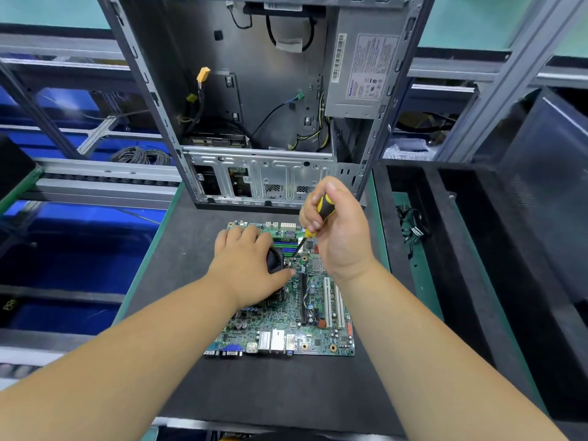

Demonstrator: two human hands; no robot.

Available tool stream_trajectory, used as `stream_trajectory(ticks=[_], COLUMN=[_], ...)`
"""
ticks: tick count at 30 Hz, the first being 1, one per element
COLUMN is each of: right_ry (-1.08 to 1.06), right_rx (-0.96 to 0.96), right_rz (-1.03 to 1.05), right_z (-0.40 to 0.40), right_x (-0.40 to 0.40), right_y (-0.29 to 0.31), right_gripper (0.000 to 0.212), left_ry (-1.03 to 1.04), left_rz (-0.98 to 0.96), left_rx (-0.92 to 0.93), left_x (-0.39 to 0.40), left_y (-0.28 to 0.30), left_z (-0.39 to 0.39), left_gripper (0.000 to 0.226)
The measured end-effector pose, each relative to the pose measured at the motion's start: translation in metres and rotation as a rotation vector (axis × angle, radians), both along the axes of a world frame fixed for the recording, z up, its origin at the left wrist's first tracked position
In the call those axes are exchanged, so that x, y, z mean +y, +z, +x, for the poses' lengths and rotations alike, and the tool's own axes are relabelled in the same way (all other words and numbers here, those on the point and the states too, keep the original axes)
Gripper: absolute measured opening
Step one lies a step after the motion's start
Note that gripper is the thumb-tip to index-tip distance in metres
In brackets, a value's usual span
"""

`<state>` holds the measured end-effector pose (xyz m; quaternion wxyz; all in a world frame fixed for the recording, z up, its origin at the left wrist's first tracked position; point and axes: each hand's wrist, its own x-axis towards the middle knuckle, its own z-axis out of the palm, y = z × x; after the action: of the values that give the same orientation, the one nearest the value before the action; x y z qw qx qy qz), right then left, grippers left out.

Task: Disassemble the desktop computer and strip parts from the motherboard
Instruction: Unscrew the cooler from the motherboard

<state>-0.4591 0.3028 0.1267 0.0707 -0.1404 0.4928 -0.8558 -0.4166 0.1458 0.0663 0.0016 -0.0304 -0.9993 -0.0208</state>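
**A:** Where's the board now?

**B:** The motherboard (280, 316) lies flat on the dark mat (197, 256), out of the computer case (254, 90), with its port row facing the person. The open case stands just behind it at the mat's far edge.

**A:** And the hands?

**B:** The left hand (248, 259) rests on top of the black cooler fan (274, 259) near the board's far left part, fingers spread and laid over it, thumb stretched out to the right and touching the board. It covers most of the fan, so I see only a dark edge of it.

**A:** The other 1?

**B:** The right hand (337, 230) is curled tightly round the yellow and black handle of a screwdriver (319, 214). The shaft slants down and to the left, its tip meeting the board just beside the fan, next to the coloured memory slots (284, 246). I can't make out the screw itself.

**A:** Anything else around?

**B:** Inside the case a grey power supply (362, 74) sits at the upper right, with loose cables (305, 135) and a yellow connector (203, 74) hanging. To the right of the mat there's a black tray (451, 249) holding a small bundle of black wires (412, 226). On the left, a roller rail (105, 183) runs by, with blue bins (63, 243) below it.
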Motion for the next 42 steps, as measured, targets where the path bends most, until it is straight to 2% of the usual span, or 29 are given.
stream_trajectory(ticks=[4,7,12,15,25,28,32,38,42], right_ry=[0.02,0.024,0.031,0.047,0.154,0.228,0.222,0.151,0.234], right_rx=[-0.012,-0.02,-0.028,-0.009,0.069,0.084,0.125,0.141,0.219], right_rz=[0.035,0.055,0.021,0.024,0.277,0.332,0.44,0.324,0.325], right_z=[-0.005,-0.006,-0.005,-0.006,-0.003,-0.003,-0.008,-0.002,-0.004], right_x=[-0.006,-0.008,-0.007,-0.009,-0.013,-0.011,-0.011,-0.025,-0.034], right_y=[-0.009,-0.014,-0.013,-0.012,-0.005,0.003,0.008,-0.007,-0.006], right_gripper=[0.023,0.023,0.024,0.024,0.017,0.017,0.027,0.031,0.029], left_ry=[-0.143,-0.121,-0.098,-0.108,-0.122,-0.128,-0.137,-0.136,-0.164], left_rz=[0.22,0.423,0.431,0.419,0.383,0.315,0.297,0.321,0.303], left_rx=[0.002,-0.061,-0.053,-0.065,-0.043,-0.026,0.012,-0.023,0.041], left_x=[0.003,0.005,0.002,0.002,0.003,0.002,0.002,0.006,0.008], left_y=[0.01,0.012,0.005,0.005,0.007,0.004,-0.001,0.001,0.008], left_z=[-0.013,-0.017,-0.016,-0.017,-0.017,-0.019,-0.019,-0.019,-0.013], left_gripper=[0.047,0.026,0.016,0.02,0.028,0.022,0.032,0.021,0.01])
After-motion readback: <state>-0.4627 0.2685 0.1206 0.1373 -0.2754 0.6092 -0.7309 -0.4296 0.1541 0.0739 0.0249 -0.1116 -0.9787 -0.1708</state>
